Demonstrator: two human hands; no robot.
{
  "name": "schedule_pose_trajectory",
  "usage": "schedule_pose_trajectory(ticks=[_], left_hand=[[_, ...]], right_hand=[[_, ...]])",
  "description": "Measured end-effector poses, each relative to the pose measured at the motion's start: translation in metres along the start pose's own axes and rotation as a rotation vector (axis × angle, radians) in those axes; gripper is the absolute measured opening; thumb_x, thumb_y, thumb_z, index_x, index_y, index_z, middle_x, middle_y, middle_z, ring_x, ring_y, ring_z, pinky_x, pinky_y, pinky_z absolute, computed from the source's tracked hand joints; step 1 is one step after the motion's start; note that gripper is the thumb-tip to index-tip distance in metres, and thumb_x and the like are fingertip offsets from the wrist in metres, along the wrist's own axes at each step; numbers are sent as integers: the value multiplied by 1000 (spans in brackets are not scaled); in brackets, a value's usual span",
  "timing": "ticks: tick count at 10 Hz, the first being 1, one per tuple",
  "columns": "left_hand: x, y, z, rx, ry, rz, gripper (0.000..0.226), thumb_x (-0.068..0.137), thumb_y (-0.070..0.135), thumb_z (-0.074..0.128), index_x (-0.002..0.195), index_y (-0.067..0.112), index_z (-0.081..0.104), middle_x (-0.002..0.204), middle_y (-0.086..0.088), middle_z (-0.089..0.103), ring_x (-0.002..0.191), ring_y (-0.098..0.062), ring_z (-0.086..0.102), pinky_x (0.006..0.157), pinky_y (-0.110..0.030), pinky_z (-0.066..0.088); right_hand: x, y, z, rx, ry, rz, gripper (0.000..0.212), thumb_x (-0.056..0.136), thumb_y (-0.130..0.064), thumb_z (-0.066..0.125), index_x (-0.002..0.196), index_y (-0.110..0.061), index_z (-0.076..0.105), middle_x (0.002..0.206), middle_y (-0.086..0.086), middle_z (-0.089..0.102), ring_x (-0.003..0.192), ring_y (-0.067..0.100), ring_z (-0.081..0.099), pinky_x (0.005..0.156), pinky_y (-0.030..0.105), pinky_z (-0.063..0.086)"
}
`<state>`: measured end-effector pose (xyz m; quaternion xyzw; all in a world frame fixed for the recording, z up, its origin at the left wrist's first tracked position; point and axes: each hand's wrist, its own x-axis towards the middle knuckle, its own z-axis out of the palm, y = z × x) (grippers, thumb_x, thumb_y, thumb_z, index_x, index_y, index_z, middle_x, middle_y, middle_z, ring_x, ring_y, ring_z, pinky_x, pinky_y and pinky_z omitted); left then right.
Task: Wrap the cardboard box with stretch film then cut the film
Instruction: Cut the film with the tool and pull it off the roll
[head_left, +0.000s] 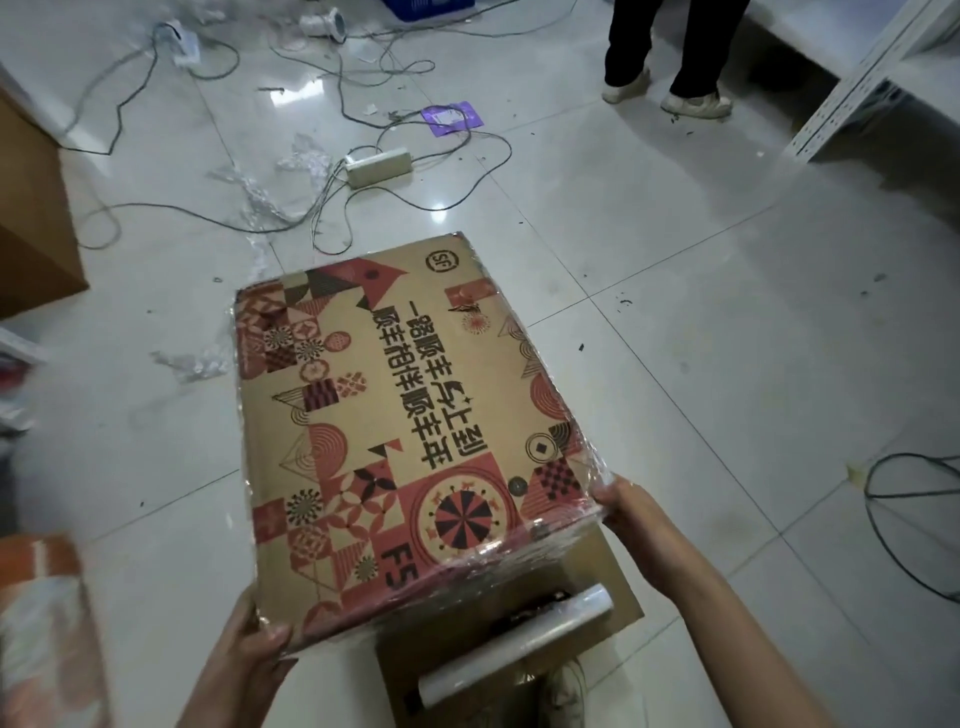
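You held the cardboard box (410, 431) at its near corners, left hand (249, 654) and right hand (631, 512) each gripping film-covered card, above the smaller carton (602, 577) carrying the film roll (519, 642). Probably turning for another pass; next, reach for that roll.

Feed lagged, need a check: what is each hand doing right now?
Left hand: grips the wrapped cardboard box at its near left corner.
Right hand: fingers hold the box's near right corner.

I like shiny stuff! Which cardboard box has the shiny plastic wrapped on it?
The printed box held by both hands, left hand and right hand. The plain brown box at the far left shows no film.
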<state>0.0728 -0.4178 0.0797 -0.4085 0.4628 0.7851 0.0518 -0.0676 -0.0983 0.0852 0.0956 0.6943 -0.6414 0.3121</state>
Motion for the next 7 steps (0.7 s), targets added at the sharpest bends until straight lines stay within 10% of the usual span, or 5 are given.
schedule_pose_trajectory(ticks=[1, 3, 7], left_hand=[[4, -30, -7, -69, -13, 21, 58, 50, -14, 47, 94, 17, 69, 92, -11, 71, 75, -22, 71, 54, -33, 58], [1, -64, -13, -91, 10, -83, 116, -3, 13, 83, 109, 11, 52, 107, -12, 57, 92, -30, 56, 46, -34, 55], [-44, -41, -1, 347, 115, -235, 40, 94, 21, 54, 133, 24, 44, 126, -8, 54, 116, -27, 52, 100, -42, 39]], right_hand=[[1, 23, 1, 265, 25, -22, 73, 45, -47, 77, 104, -5, 67, 106, 17, 68, 99, 28, 62, 90, 38, 44], [-4, 47, 8, 523, 151, 96, 56, 36, -20, 61, 88, -3, 65, 72, 6, 68, 70, 20, 58, 65, 34, 42], [-66, 13, 6, -95, 464, 144, 19, 92, -5, 48, 102, -8, 64, 108, 11, 64, 102, 25, 60, 88, 34, 48]])
